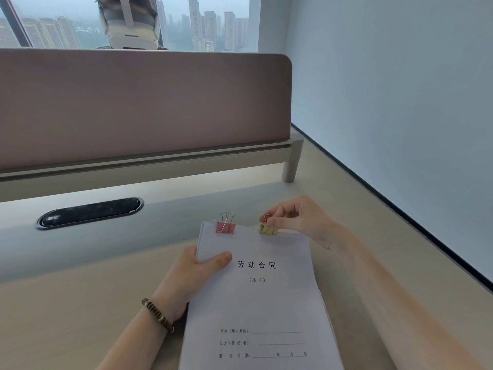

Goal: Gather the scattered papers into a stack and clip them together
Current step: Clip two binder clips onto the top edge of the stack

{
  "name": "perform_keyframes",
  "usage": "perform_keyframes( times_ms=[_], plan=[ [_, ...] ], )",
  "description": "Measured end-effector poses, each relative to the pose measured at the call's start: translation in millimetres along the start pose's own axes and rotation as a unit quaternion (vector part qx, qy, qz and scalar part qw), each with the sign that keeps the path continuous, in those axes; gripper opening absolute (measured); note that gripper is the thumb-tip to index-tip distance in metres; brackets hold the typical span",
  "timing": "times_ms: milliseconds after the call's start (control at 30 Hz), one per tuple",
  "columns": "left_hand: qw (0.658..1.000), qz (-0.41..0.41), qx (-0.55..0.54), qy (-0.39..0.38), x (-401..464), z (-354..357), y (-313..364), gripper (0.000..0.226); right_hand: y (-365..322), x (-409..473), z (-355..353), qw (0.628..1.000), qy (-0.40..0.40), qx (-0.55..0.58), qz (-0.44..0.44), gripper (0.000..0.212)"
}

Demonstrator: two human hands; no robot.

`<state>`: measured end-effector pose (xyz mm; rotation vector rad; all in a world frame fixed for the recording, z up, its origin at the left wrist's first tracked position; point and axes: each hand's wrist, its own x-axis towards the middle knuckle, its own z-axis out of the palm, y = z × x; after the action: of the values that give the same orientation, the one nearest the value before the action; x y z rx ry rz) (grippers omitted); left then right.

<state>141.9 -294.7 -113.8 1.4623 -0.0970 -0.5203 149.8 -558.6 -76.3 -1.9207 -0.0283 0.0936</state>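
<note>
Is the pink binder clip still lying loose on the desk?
No, the pink binder clip is clamped on the paper stack at its top edge.

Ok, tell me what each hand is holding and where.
Left hand grips the paper stack at its left edge; right hand pinches the yellow binder clip by its wire handle.

Setting: office workstation, high floor. Evidence: pale bench (80, 303) under the hands, fitted beyond the left hand (197, 273) with an oval black cable grommet (90, 212). Behind that, a mauve fabric-faced divider screen (138, 108) on a light metal rail runs across the far side of the bench. Above the screen, a window (213, 22) shows hazy tower blocks seen at about their own height. Plain pale wall (400, 102) with dark baseboard lies beyond the right hand (301, 217). Between the hands: a printed form stack (261, 303) with Chinese heading and blank signature lines, carrying a pink binder clip (225, 227) and a yellow binder clip (268, 229).
</note>
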Motion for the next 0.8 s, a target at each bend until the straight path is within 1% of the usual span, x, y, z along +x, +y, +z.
perform_keyframes(
  times_ms=[100,167,333,367,467,500,667,767,800],
  plan=[
    [1.0,-0.001,-0.002,0.0,0,0,0,0.019,1,0,-3,1.0,0.005,0.012,0.003,0.011],
    [1.0,-0.002,-0.001,-0.002,0,0,-1,0.019,1,1,-3,1.0,0.013,0.02,0.001,0.014],
    [1.0,0.0,0.002,-0.002,1,-1,-1,0.021,4,4,4,1.0,0.016,0.004,-0.023,0.012],
    [1.0,-0.002,0.003,-0.003,1,-1,-1,0.022,4,4,4,1.0,0.013,0.0,-0.028,0.012],
    [1.0,-0.002,-0.005,-0.01,1,-1,-2,0.035,4,4,7,0.998,0.021,-0.025,-0.054,0.015],
    [1.0,-0.001,-0.009,-0.011,1,-1,-2,0.036,4,5,8,0.997,0.028,-0.035,-0.066,0.016],
    [1.0,0.001,-0.005,-0.005,3,-1,-3,0.022,3,6,17,0.991,0.05,-0.059,-0.113,0.016],
    [1.0,0.005,-0.006,-0.008,2,-1,-2,0.032,2,7,20,0.988,0.062,-0.063,-0.123,0.017],
    [1.0,0.006,-0.005,-0.01,2,-2,-2,0.032,1,7,20,0.988,0.065,-0.066,-0.124,0.018]
  ],
)
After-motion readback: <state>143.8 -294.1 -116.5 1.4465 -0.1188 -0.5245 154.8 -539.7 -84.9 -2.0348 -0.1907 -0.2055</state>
